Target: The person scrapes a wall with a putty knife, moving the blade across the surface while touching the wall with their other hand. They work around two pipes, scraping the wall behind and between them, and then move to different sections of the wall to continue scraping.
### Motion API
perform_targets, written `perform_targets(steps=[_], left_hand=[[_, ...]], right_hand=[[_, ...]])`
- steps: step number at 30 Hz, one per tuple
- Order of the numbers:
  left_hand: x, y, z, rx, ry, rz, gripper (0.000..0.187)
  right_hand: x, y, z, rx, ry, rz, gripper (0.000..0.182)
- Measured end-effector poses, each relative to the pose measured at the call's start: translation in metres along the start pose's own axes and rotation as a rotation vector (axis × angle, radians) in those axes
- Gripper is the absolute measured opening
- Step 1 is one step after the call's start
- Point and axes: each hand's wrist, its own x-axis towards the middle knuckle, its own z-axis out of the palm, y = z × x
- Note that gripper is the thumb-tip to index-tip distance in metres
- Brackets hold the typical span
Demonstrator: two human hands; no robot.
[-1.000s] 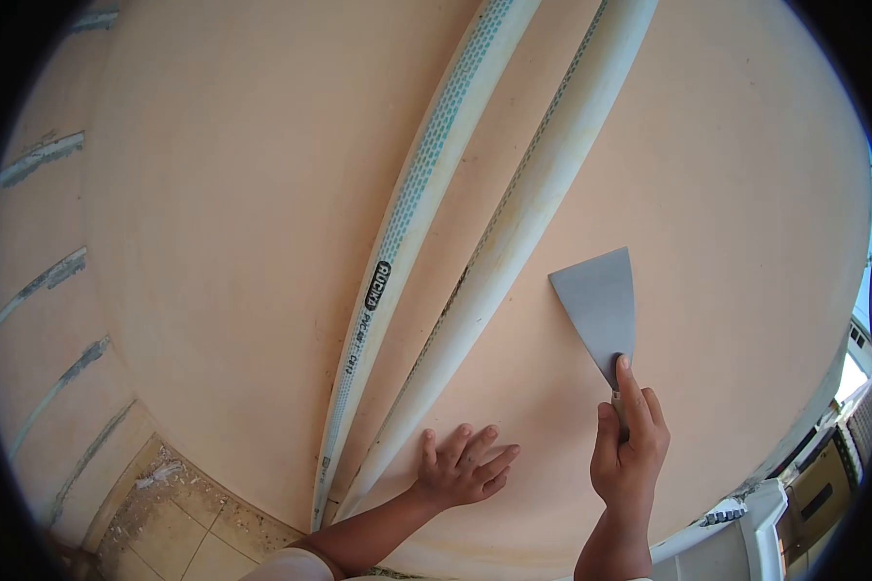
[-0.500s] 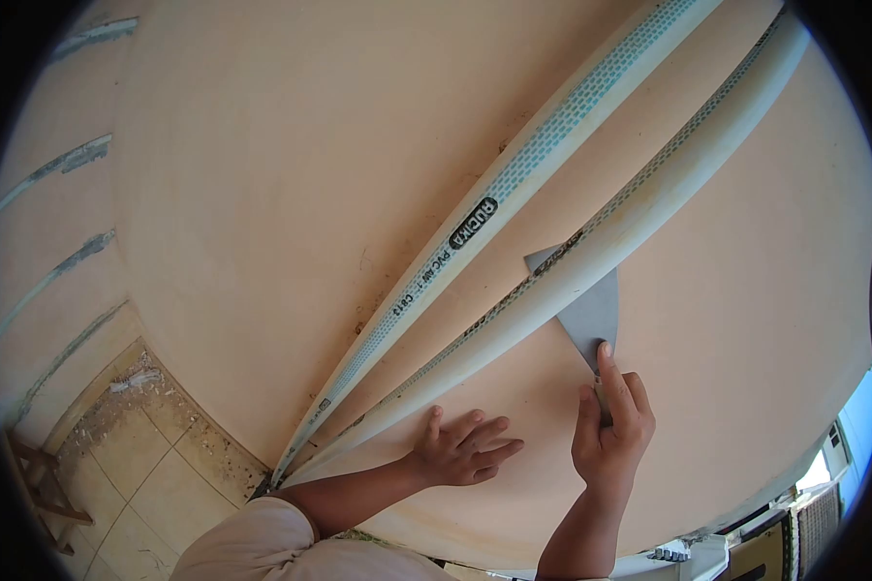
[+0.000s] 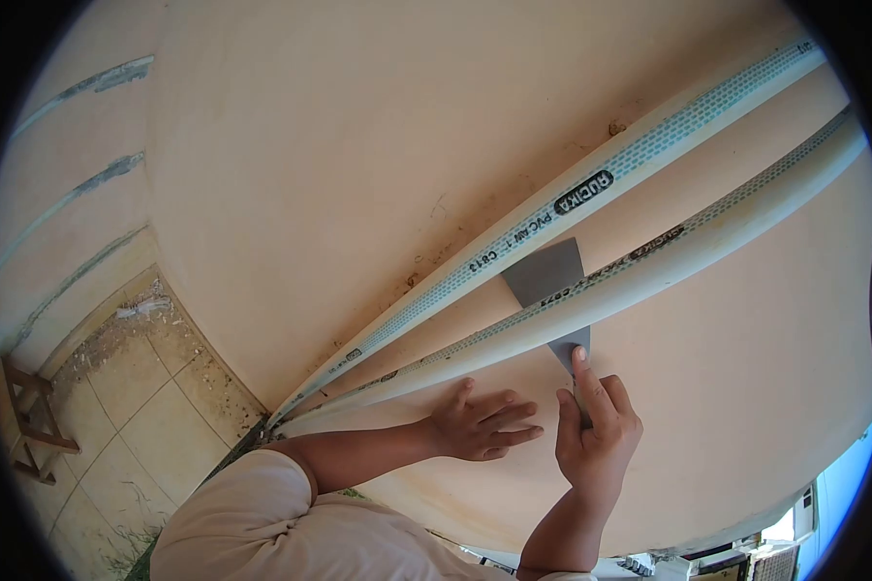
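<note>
My right hand (image 3: pixel 599 431) is closed around the handle of a scraper (image 3: pixel 545 275), its index finger stretched along the tool. The wide grey blade lies against the wall (image 3: pixel 291 174), passing behind the lower white pipe (image 3: pixel 513 334) and reaching up to the upper pipe (image 3: pixel 523 242), which carries blue-green markings and black lettering. Fingers spread and holding nothing, my left hand (image 3: pixel 484 423) is at the wall just below the lower pipe, to the left of the scraper. Part of the handle is hidden in my right hand.
At the lower left, a wooden stool (image 3: pixel 34 421) stands on a tiled floor (image 3: pixel 116 387) with debris along the wall's base. Grey patched strips (image 3: pixel 97 82) mark the side wall. Outdoor structures (image 3: pixel 746 560) show at the lower right.
The view has turned, so the pipes lie flatter. The scraper blade has slid up further behind the lower pipe, towards the upper one. My left hand stays spread.
</note>
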Motion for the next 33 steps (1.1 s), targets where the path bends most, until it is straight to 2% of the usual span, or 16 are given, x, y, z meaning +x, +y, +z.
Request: perform_targets(steps=[3,8,10,12,15,20,22,24,26,29,31,33], left_hand=[[-0.002,-0.003,-0.002,-0.043,-0.021,0.029,0.067],[-0.004,-0.005,0.003,-0.002,-0.010,0.057,0.066],[-0.004,-0.003,0.001,-0.086,0.002,0.029,0.071],[-0.012,0.000,0.006,-0.109,0.010,0.043,0.071],[-0.011,-0.002,0.006,-0.115,0.023,0.042,0.076],[-0.009,-0.002,0.008,-0.084,0.015,0.033,0.080],[-0.019,0.000,0.015,-0.182,0.064,0.034,0.077],[-0.028,0.006,0.018,-0.218,0.006,0.002,0.071],[-0.032,0.006,0.021,-0.235,-0.039,-0.021,0.066],[-0.024,0.000,0.010,-0.255,-0.029,-0.004,0.054],[-0.016,-0.006,0.000,-0.290,-0.045,0.022,0.051],[-0.017,-0.004,-0.019,-0.366,-0.154,-0.004,0.043]], right_hand=[[-0.006,0.000,-0.003,0.002,-0.027,-0.021,0.046],[-0.033,0.025,-0.006,0.032,-0.077,-0.001,0.045],[-0.023,0.002,0.008,0.049,-0.048,-0.002,0.044],[-0.013,-0.006,0.027,-0.063,-0.127,-0.114,0.043],[-0.016,-0.001,0.026,-0.053,-0.124,-0.150,0.042],[-0.030,0.008,0.024,0.063,-0.102,-0.033,0.041],[-0.016,-0.014,0.036,0.050,-0.125,0.005,0.043],[-0.008,-0.021,0.051,0.040,-0.115,-0.072,0.045],[-0.011,-0.025,0.047,0.061,-0.144,-0.063,0.049],[-0.041,-0.023,0.043,0.068,-0.177,0.031,0.048],[-0.074,-0.010,0.051,0.117,-0.113,0.119,0.048],[-0.106,0.003,0.060,0.136,-0.069,0.146,0.048]])
